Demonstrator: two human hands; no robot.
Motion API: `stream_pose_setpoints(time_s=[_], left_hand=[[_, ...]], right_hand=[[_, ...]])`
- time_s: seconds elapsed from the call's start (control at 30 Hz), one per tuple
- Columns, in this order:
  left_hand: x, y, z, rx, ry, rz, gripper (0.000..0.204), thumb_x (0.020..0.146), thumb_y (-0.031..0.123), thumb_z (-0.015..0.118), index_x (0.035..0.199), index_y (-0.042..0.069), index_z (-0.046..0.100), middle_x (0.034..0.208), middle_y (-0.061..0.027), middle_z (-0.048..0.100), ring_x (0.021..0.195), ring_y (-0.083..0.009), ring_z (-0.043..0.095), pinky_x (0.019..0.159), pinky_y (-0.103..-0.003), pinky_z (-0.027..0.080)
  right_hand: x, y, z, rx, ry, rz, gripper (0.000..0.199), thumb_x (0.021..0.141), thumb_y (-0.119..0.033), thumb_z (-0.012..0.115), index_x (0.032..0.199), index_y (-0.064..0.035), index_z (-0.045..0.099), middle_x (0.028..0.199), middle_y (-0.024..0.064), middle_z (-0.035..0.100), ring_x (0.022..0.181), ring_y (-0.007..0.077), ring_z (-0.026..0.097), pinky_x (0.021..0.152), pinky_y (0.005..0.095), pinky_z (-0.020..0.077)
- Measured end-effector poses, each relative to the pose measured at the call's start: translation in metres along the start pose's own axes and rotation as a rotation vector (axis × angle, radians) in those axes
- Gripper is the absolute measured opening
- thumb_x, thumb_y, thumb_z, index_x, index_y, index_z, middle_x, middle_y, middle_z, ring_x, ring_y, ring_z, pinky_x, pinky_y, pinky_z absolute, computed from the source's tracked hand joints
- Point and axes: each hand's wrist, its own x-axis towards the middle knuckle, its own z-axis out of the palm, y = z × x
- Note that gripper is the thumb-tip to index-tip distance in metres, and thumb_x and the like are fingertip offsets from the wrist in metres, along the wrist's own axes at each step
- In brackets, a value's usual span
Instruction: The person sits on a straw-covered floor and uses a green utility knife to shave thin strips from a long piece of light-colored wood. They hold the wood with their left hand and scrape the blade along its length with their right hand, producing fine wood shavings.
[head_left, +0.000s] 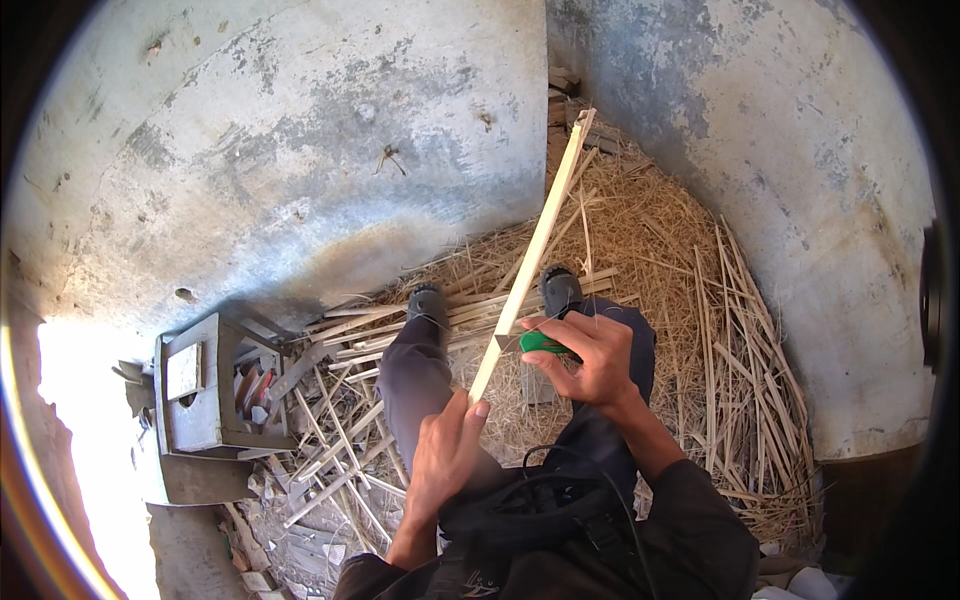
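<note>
A long, pale wooden strip [541, 232] slants up and away in front of me, its far end near the wall corner. My left hand [447, 448] is closed around its near end. In my right hand [592, 362] is a knife with a green handle [543, 344], gripped between thumb and fingers. Its short, dark blade touches the strip's right edge, a little above my left hand. My legs are spread beneath the work, with a dark shoe [561, 291] just right of the strip.
Straw-like shavings [655, 215] heap up in the corner. Loose strips [745, 370] lie along the right wall, and more strips [345, 450] cross each other at left. A worn wooden box [207, 432] holding small items stands by the left wall [330, 120].
</note>
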Motion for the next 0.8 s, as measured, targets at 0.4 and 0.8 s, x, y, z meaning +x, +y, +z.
stream_pose_setpoints(time_s=[0.4,0.8], left_hand=[[-0.031,-0.019,0.004,-0.028,-0.083,0.005,0.024,0.111,0.020,0.064,0.100,0.000,0.059,0.075,-0.0277,0.060,0.071,-0.0544,0.058,0.063,-0.053,0.044],[-0.014,-0.008,0.003,-0.050,0.049,0.060,0.028,0.111,0.020,0.064,0.095,-0.002,0.057,0.068,-0.0226,0.057,0.059,-0.0399,0.053,0.060,-0.048,0.041]], right_hand=[[0.007,0.081,-0.031,0.035,0.254,0.423,0.032,0.104,-0.032,0.077,0.113,-0.0011,0.082,0.076,0.0096,0.073,0.063,0.0166,0.065,0.057,0.0335,0.0470],[-0.008,0.022,-0.007,0.288,-0.087,0.065,0.032,0.089,-0.029,0.091,0.112,-0.0079,0.082,0.094,0.0093,0.081,0.072,0.0228,0.077,0.062,0.0330,0.0564]])
